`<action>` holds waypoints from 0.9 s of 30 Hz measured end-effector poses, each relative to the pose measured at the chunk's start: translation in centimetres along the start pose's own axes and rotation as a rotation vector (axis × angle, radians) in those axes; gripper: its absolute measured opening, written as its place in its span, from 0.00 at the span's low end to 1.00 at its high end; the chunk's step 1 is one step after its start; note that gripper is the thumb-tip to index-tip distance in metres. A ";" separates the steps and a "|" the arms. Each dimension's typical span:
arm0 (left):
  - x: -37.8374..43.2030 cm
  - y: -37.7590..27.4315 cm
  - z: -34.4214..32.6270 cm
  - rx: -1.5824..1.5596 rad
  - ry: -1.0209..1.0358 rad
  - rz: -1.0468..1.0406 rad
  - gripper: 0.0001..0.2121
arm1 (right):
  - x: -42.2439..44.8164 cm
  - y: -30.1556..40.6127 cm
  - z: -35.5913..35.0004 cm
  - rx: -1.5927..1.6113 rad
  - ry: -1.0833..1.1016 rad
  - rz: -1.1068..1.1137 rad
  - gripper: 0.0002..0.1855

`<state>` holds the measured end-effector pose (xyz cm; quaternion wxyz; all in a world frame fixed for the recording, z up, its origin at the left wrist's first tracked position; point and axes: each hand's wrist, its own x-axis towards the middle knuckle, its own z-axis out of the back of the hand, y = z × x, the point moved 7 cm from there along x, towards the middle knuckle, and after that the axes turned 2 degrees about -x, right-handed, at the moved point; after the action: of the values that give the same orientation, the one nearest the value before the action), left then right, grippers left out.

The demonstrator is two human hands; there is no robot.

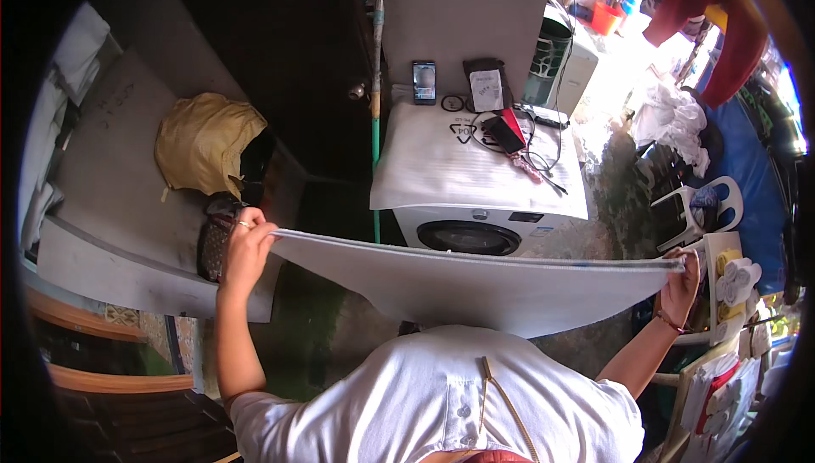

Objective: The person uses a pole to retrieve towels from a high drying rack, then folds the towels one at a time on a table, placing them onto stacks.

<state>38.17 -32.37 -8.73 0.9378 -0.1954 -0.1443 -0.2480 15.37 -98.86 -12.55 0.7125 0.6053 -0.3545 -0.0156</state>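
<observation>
A wide white cloth [471, 288] hangs stretched between my two hands in front of my chest. My left hand [246, 246] pinches its upper left corner, with a ring on one finger. At the opposite corner my right hand [680, 285] grips the edge, and a bracelet circles that wrist. The cloth's top edge runs nearly straight and shows more than one layer. Its lower part sags toward my white shirt [407, 393]. Just beyond it stands a front-loading washing machine [468, 234], partly hidden by the cloth.
On the machine's white foam cover [420, 164] lie a phone [505, 134], cables and a dark packet [487, 84]; another phone [424, 82] leans upright behind. A yellow sack [204, 141] sits on the grey ledge at left. Rolled towels [737, 281] fill a rack at right, near a white plastic chair [687, 208].
</observation>
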 end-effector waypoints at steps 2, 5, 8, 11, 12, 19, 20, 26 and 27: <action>-0.6 1.5 1.7 -0.183 -0.013 0.090 0.05 | -1.1 -0.2 0.0 0.099 0.076 0.016 0.14; -1.4 3.3 3.2 -0.292 -0.105 -0.002 0.06 | -2.1 -1.9 0.3 0.345 0.056 -0.013 0.27; -3.7 9.5 -3.6 -0.920 -0.016 0.379 0.06 | -1.0 -8.7 -3.9 0.033 -0.059 -0.372 0.25; -6.9 12.7 -11.9 -1.198 -0.090 0.814 0.04 | 0.2 -11.1 -11.8 -0.326 0.097 -0.427 0.09; -8.2 13.6 -15.0 -1.324 -0.061 0.857 0.03 | -0.4 -12.9 -12.6 -0.342 0.097 -0.337 0.08; -10.2 -2.8 -26.1 -1.456 0.239 0.715 0.08 | -11.2 -11.4 -30.5 -0.295 0.551 -0.334 0.10; -9.9 -5.7 -26.6 -1.385 0.360 0.677 0.09 | -12.4 -10.6 -32.4 -0.286 0.613 -0.259 0.11; -7.2 -12.9 -24.8 -1.529 0.341 0.472 0.16 | -12.3 -9.3 -34.1 -0.160 0.588 -0.212 0.12; -6.9 -12.6 -24.3 -1.270 0.263 0.324 0.14 | -12.2 -9.6 -33.7 -0.134 0.579 -0.230 0.12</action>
<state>30.10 -50.29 -28.99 0.6756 -0.6971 0.1764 -0.1626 27.85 -67.25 -27.43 0.8158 0.5722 -0.0645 0.0536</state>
